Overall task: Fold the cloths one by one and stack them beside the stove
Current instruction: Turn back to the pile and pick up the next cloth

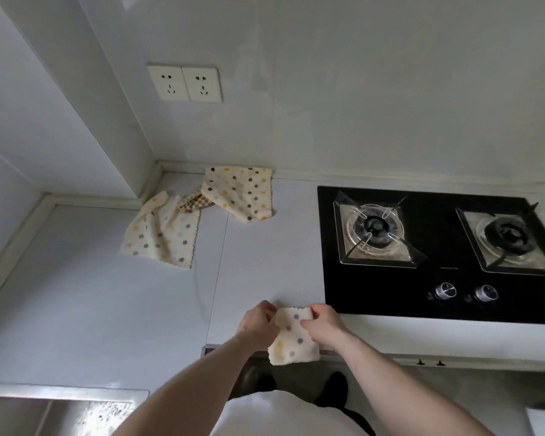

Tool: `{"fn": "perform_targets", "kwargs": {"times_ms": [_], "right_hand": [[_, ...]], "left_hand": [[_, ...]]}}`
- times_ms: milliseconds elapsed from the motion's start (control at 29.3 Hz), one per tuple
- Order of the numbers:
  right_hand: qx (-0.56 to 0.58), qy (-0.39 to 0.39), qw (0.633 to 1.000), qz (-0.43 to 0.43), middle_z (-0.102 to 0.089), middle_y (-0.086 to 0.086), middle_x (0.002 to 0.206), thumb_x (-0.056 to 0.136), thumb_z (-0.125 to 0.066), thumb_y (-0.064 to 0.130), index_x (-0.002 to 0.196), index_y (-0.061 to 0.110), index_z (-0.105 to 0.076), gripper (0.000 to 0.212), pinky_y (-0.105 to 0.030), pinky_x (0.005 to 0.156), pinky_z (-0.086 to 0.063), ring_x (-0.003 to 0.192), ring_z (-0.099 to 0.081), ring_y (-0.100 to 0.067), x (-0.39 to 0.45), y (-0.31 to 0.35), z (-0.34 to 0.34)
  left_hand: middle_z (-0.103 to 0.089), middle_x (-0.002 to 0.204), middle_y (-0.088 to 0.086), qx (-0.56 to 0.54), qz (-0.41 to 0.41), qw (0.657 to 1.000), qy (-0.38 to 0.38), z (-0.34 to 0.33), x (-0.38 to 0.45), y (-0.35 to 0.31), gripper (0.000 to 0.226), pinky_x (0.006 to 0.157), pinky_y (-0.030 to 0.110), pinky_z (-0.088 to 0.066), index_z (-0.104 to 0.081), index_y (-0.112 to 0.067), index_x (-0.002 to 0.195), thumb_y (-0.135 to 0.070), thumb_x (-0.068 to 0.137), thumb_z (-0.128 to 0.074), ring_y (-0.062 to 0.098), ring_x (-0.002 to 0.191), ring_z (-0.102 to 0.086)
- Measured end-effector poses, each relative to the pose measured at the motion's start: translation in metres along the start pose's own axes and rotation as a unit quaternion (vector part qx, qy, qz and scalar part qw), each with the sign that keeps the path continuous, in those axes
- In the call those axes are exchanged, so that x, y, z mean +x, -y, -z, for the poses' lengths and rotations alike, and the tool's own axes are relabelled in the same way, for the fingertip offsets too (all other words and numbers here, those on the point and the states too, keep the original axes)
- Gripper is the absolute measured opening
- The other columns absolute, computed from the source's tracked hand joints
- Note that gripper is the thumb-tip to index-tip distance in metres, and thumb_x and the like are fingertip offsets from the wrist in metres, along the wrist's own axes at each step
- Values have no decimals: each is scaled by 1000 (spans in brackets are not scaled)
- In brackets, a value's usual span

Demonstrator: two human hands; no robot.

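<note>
Folding one dotted cloth (291, 336) at the counter's (107, 309) front edge, just left of the stove (438, 247).

My left hand (258, 325) and right hand (323, 324) pinch its top corners, fingers closed on the fabric; I should match the edges evenly before pressing the fold flat. Unfolded cloths (202, 212) wait near the wall. No readable writing anywhere.

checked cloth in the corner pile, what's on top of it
The two dotted cloths overlap the checked cloth: one on its left, the other on its right. Only a small strip of checks shows between them; the rest is hidden.
</note>
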State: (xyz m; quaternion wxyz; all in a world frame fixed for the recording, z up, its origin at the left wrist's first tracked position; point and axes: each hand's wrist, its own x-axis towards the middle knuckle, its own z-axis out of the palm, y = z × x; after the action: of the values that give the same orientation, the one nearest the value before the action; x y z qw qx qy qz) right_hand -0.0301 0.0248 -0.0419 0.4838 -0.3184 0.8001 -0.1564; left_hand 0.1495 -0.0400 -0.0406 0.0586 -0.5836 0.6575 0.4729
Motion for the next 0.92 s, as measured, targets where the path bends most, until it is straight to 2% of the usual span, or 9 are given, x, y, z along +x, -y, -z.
{"fn": "perform_targets", "kwargs": {"times_ms": [68,137,239,308,444,547,718,786,923], "right_hand": [[14,-3,1000,17,-68,0,80,82,-66,16,87,16,-69,6,-42,70,-62,72,-68,-19,-3,8,4],[24,-2,999,33,-72,-1,83,86,-62,8,93,14,-72,14,-35,63,-60,72,-72,-18,-8,16,10],[17,-12,998,63,-72,1,88,85,-62,8,88,26,-72,21,-31,65,-61,79,-73,-19,-13,22,17],[-23,-55,993,101,-69,8,92,84,-67,12,81,30,-70,19,-30,67,-58,81,-68,-15,-16,22,19],[-127,-144,966,172,-51,15,101,90,-72,14,87,28,-73,14,-11,66,-40,85,-59,-7,-28,17,16],[-166,-139,960,176,-49,14,98,91,-66,9,91,31,-75,23,-17,66,-43,86,-59,-10,-32,5,10],[-196,-111,957,183,-51,19,105,97,-63,18,106,33,-77,22,-3,63,-30,93,-60,-5,-39,-12,1],[-195,-104,959,175,-51,18,111,98,-62,22,112,31,-75,22,-3,64,-30,95,-58,-4,-43,-18,-3],[-176,-89,970,139,-50,14,127,98,-61,27,125,31,-71,29,-8,68,-35,99,-53,-5,-47,-29,-14]], "left_hand": [[-69,113,-7,7,-36,999,-11,4,-3,-1,39,79,24,-47,-62,-30,130,-31,94,-48,15,99,-62],[-71,113,-7,9,-62,998,-24,11,-5,-5,40,80,24,-49,-69,-32,126,-28,93,-46,17,101,-64],[-68,79,-12,19,-71,995,-70,20,-8,-11,30,61,23,-45,-77,-34,107,-27,87,-56,15,81,-62],[-67,72,-11,48,-81,989,-111,24,-11,-14,27,57,22,-44,-78,-38,102,-30,84,-61,14,75,-61],[-77,93,-14,137,-127,972,-139,18,-20,-12,32,73,26,-52,-74,-46,113,-36,88,-59,14,87,-66],[-76,110,-15,184,-150,963,-126,10,-26,-2,38,87,27,-50,-68,-47,127,-39,92,-56,14,102,-66],[-65,132,-17,214,-175,957,-89,4,-33,16,45,92,30,-51,-60,-45,137,-40,94,-52,14,109,-64],[-56,136,-15,223,-170,957,-70,2,-35,21,47,93,31,-51,-56,-44,140,-42,94,-52,15,112,-60],[-42,126,-9,217,-129,966,-63,0,-35,22,47,90,33,-54,-59,-43,136,-55,91,-53,16,114,-54]]}}
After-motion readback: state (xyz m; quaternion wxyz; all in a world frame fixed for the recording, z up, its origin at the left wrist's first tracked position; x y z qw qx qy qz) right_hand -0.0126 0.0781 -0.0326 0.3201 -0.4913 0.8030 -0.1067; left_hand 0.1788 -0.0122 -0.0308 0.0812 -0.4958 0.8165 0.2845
